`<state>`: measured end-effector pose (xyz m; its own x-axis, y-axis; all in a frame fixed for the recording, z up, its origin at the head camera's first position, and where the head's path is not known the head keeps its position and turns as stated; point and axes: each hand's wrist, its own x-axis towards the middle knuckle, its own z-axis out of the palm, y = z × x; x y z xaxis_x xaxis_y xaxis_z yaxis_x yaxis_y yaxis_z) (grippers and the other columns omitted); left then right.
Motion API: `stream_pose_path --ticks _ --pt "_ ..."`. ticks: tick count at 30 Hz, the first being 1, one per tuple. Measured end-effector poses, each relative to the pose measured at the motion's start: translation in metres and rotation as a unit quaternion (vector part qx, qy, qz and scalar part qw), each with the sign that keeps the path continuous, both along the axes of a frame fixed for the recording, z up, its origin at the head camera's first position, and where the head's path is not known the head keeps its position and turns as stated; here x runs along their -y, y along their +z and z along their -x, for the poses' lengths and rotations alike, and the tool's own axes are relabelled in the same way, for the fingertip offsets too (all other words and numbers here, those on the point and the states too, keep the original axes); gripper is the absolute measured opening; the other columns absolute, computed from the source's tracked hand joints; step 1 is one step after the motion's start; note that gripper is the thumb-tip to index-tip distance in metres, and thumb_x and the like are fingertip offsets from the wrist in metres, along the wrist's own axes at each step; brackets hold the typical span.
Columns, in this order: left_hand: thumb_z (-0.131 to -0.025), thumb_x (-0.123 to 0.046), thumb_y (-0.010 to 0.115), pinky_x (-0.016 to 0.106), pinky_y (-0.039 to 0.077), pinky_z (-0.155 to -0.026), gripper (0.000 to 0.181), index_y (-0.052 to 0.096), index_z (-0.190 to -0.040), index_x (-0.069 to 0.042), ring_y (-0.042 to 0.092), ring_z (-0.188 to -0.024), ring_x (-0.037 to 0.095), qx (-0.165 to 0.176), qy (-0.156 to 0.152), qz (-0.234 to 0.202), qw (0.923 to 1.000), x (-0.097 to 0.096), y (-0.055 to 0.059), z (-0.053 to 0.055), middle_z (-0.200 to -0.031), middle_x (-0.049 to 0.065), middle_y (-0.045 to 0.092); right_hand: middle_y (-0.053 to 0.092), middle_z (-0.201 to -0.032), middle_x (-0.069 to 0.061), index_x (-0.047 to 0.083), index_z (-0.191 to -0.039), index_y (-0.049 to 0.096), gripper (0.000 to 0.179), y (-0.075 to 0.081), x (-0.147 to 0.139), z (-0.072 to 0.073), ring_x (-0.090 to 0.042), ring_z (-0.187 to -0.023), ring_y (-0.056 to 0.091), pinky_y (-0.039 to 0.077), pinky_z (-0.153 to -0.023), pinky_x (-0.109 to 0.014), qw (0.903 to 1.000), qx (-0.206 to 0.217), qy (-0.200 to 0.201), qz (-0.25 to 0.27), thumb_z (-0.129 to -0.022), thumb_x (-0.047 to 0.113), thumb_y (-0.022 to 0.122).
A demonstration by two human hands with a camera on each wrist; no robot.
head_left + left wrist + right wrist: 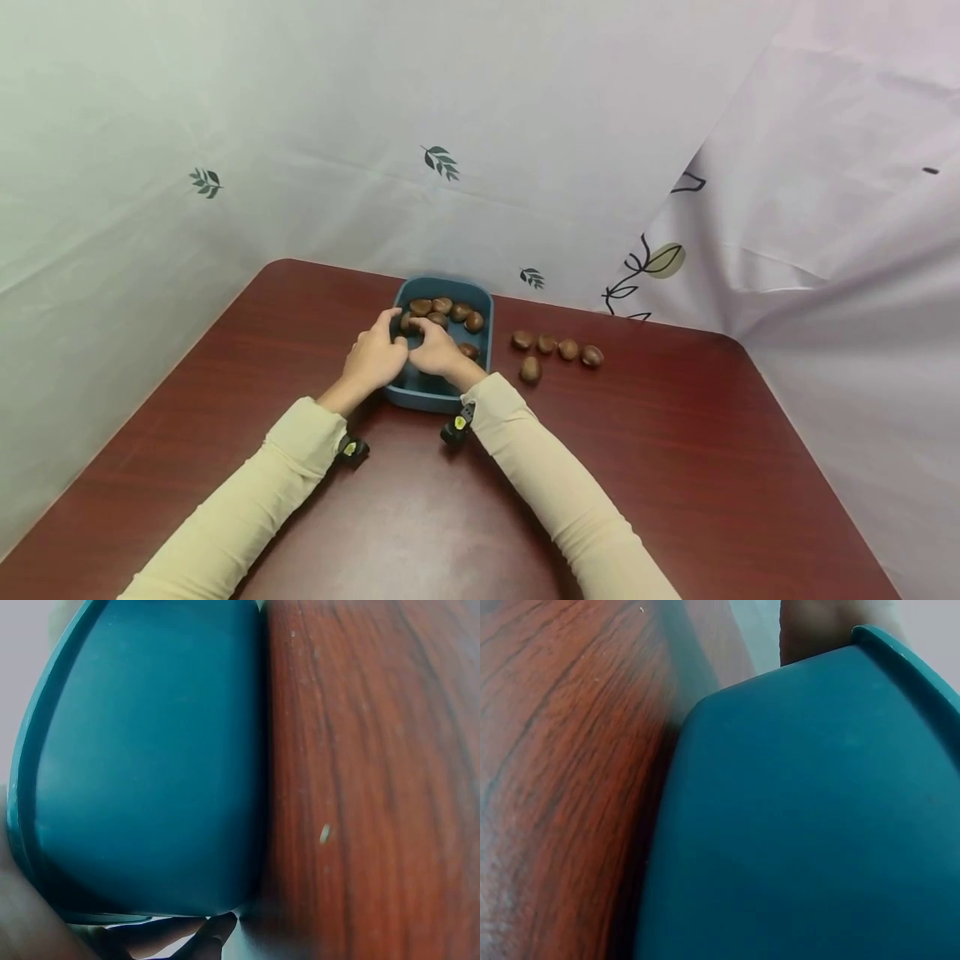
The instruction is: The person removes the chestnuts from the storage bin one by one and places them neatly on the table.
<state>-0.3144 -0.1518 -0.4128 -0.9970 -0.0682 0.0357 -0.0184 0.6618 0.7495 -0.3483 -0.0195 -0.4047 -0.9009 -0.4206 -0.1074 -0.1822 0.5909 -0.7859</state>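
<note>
A blue-green rectangular tray (489,333) with raised walls stands near the table's back edge, several brown chestnuts (461,312) inside it. My left hand (375,358) grips the tray at its left side; in the left wrist view, fingers (161,936) lie along the outer wall. Over the tray's front half is my right hand (438,352), its index finger and thumb bent towards a chestnut (407,323) by the left wall. Whether they pinch a chestnut is hidden. The two thumbs nearly meet. In the right wrist view, the tray's outer wall (802,810) covers much of the frame.
To the right of the tray, several chestnuts (567,349) lie in a row on the red-brown wooden table (660,433), with a single chestnut (530,370) in front of them. A pale leaf-printed cloth (480,208) hangs right behind the table.
</note>
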Motion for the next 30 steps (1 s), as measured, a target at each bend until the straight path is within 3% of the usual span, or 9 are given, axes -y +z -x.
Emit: stream_pose_path --ticks 1,5,7,12,17,23,30 --pt "-0.097 -0.019 0.043 0.031 0.028 -0.04 0.059 0.032 -0.155 -0.016 0.031 -0.041 0.017 0.0 0.001 0.001 1.0 0.0 0.0002 0.0 -0.058 0.008 0.05 0.045 -0.15 -0.012 0.009 -0.153 0.038 0.069 0.0005 0.0001 -0.0002 -0.023 -0.109 0.051 0.039 -0.072 -0.029 1.0 -0.002 -0.002 -0.003 -0.087 0.0 0.059" --pt "-0.097 -0.019 0.043 0.031 0.029 -0.041 0.059 0.032 -0.155 -0.016 0.032 -0.042 0.017 0.001 0.003 0.004 1.0 -0.0007 0.0 0.0008 -0.059 0.009 0.051 0.039 -0.154 -0.013 0.009 -0.154 0.034 0.073 0.0016 0.0001 -0.0011 -0.027 -0.095 0.054 0.038 -0.065 -0.029 1.0 0.004 -0.006 -0.002 -0.087 -0.002 0.058" --pt "-0.097 -0.019 0.042 0.031 0.028 -0.041 0.059 0.032 -0.155 -0.016 0.031 -0.042 0.017 0.002 0.002 0.003 1.0 -0.0008 -0.0001 0.001 -0.058 0.008 0.05 0.035 -0.157 -0.013 0.009 -0.155 0.032 0.074 0.0019 0.0001 -0.0008 -0.027 -0.097 0.053 0.039 -0.064 -0.029 1.0 0.004 -0.001 -0.004 -0.087 -0.002 0.057" --pt "-0.097 -0.019 0.043 0.03 0.028 -0.04 0.06 0.031 -0.156 -0.016 0.031 -0.041 0.017 0.004 0.0 -0.003 1.0 -0.0004 -0.0002 0.0 -0.058 0.008 0.05 0.031 -0.158 -0.014 0.007 -0.156 0.031 0.075 0.0 0.0004 0.001 -0.025 -0.123 0.046 0.04 -0.078 -0.031 0.9997 -0.007 0.021 -0.009 -0.086 -0.005 0.055" --pt "-0.096 -0.019 0.042 0.03 0.028 -0.04 0.06 0.031 -0.155 -0.016 0.031 -0.041 0.017 -0.003 0.003 -0.005 1.0 0.002 -0.0003 -0.0005 -0.058 0.008 0.049 0.04 -0.153 -0.013 0.008 -0.154 0.034 0.073 -0.0014 0.0027 0.0033 -0.025 -0.126 0.048 0.04 -0.082 -0.031 0.9994 -0.009 0.034 -0.007 -0.086 -0.001 0.058" --pt "-0.097 -0.019 0.04 0.029 0.026 -0.038 0.059 0.032 -0.155 -0.015 0.029 -0.04 0.016 -0.007 0.0 -0.008 0.9999 0.0029 -0.0021 -0.0013 -0.055 0.007 0.047 0.059 -0.137 -0.012 0.008 -0.144 0.051 0.06 -0.0038 0.0058 0.0033 -0.024 -0.119 0.058 0.045 -0.081 -0.026 0.9979 -0.021 0.059 -0.015 -0.086 0.0 0.062" --pt "-0.097 -0.019 0.04 0.029 0.025 -0.039 0.06 0.031 -0.156 -0.015 0.029 -0.04 0.016 -0.008 -0.004 -0.008 0.9999 0.002 -0.0019 -0.0011 -0.054 0.006 0.047 0.069 -0.115 -0.011 0.007 -0.13 0.064 0.048 -0.0019 0.0051 0.0002 -0.017 -0.088 0.062 0.044 -0.067 -0.023 0.9981 -0.033 0.048 -0.02 -0.084 -0.006 0.06"
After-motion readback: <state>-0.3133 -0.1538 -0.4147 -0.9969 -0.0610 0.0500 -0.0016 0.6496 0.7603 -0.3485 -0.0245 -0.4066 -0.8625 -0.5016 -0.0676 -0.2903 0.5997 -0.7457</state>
